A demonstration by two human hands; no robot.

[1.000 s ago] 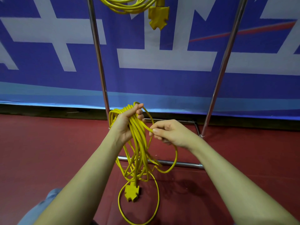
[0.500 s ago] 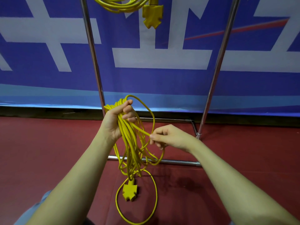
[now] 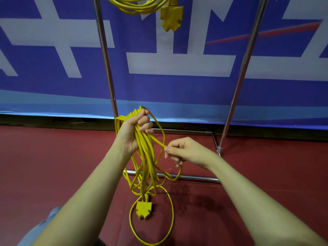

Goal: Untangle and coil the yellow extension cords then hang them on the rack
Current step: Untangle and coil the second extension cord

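Before rack point(image 3: 247, 55): left hand point(image 3: 132, 133) grips cord bundle point(image 3: 146, 157); right hand point(image 3: 184, 151) pinches strand.

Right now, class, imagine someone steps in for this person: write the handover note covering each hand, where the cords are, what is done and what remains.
Left hand grips the gathered loops of the yellow cord at their top.
Right hand pinches one strand of it beside the bundle.
The socket end hangs low, with a loose loop trailing near the red floor.
Done: one coiled cord already hangs at the top of the rack.
Left: gather the loose loop into the coil, then hang it on the rack.
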